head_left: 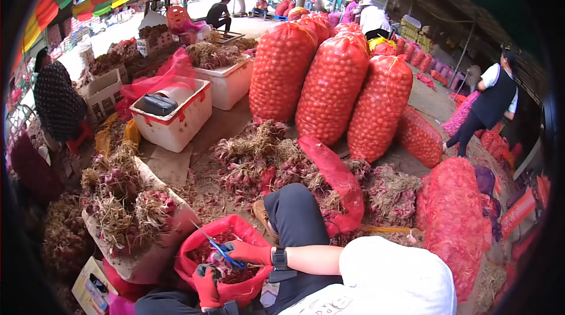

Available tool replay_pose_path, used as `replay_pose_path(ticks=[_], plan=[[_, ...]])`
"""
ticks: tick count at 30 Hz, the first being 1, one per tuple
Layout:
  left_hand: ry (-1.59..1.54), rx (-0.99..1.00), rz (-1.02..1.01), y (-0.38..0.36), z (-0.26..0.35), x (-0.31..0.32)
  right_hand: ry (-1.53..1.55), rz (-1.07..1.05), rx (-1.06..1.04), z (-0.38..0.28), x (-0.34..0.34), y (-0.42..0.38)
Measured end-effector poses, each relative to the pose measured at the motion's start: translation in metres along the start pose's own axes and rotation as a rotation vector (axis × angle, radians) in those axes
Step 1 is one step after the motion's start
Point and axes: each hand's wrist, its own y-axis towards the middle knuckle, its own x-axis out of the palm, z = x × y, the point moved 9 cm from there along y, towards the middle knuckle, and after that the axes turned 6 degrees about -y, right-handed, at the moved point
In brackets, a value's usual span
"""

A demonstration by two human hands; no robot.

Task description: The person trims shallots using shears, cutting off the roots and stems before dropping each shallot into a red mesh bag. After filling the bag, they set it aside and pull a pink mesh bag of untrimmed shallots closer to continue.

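My right hand [250, 252], in a red glove, is closed around the blue handles of a pair of scissors [219, 247]. Their blades are apart and point up and left. Lower down, my left hand [206, 287], in a red glove with dark fingertips, is closed on a small bunch of shallots [220, 267]; how many is hidden. Both hands are over an opened red mesh bag [187, 249] with loose red shallots in it. Dry shallot bunches [126, 200] with straw-like stems are heaped on a board to the left.
More shallot bunches [265, 159] lie on the ground ahead. Behind them stand tall filled red mesh sacks [332, 82]. A white foam box [176, 129] holds a dark pouch. One person [491, 100] stands at right; another [56, 100] is at left. A full sack [453, 221] lies to my right.
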Motion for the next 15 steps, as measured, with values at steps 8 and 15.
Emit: replay_pose_path(ticks=[8,15], plan=[[0.014,-0.200,-0.148,0.001,-0.053,0.009,0.449,-0.178,-0.260,-0.020,-0.003,0.005],[0.091,0.360,-0.006,-0.008,0.042,0.025,1.152,-0.347,-0.171,0.026,-0.010,0.028]])
